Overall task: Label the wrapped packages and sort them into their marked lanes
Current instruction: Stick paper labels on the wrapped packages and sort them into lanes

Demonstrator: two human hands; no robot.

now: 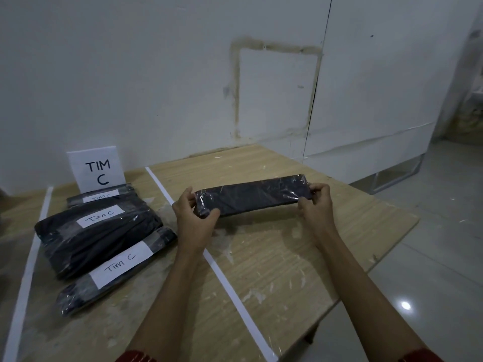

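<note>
Fingers of left hand (194, 218) and right hand (315, 205) pinch opposite ends of the plastic-wrapped package (251, 199), long axis crosswise over the counter (287, 257); the lane behind the TIM C sign (95, 168) lies leftward, nearer the left hand.

A: What colour is the wrapped package (251, 198)?
B: Very dark, navy or black; in this dim light I cannot tell which. Clear glossy film covers it.
A: And the stacked packages (96, 239)?
B: The same dark colour under clear film, each with a white label (100, 216) lettered in black.
A: The sign (95, 168)?
B: White, with black capitals.
A: The table (287, 257)?
B: Pale wood grain, blotched with whitish scuffs and crossed by white tape strips (241, 309).
A: The wall (130, 74)?
B: Greyish white, with a brownish rectangular stain (236, 87). The sleeve (136, 356) is red
</note>
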